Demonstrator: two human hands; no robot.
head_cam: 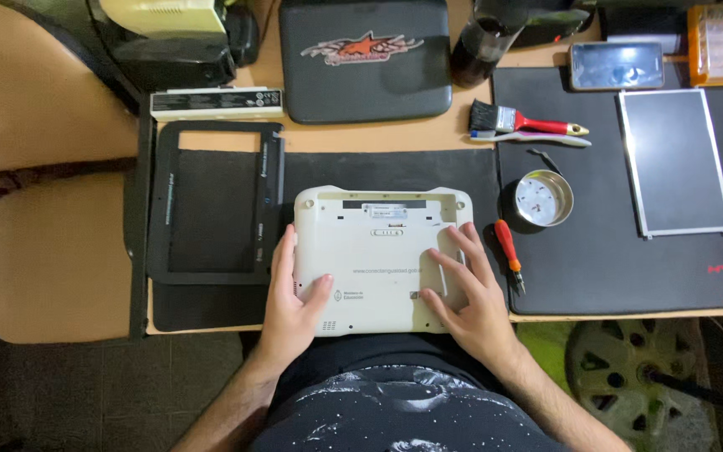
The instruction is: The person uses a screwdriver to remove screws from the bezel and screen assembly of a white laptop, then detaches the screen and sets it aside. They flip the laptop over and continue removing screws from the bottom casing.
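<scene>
A small white laptop base (382, 243) lies upside down on a black mat (395, 172) at the desk's near edge. My left hand (290, 301) grips its left side, thumb resting on the bottom panel. My right hand (466, 289) lies flat on its right part, fingers spread. A red-handled screwdriver (508, 251) lies just right of the laptop, beside a round metal tin (543, 198).
A black screen bezel (211, 205) lies to the left, with a white battery bar (215, 102) behind it. Further back sits a closed dark laptop (366, 59). A red-handled brush (525, 121), a bare display panel (675, 163) and a phone (617, 65) lie right.
</scene>
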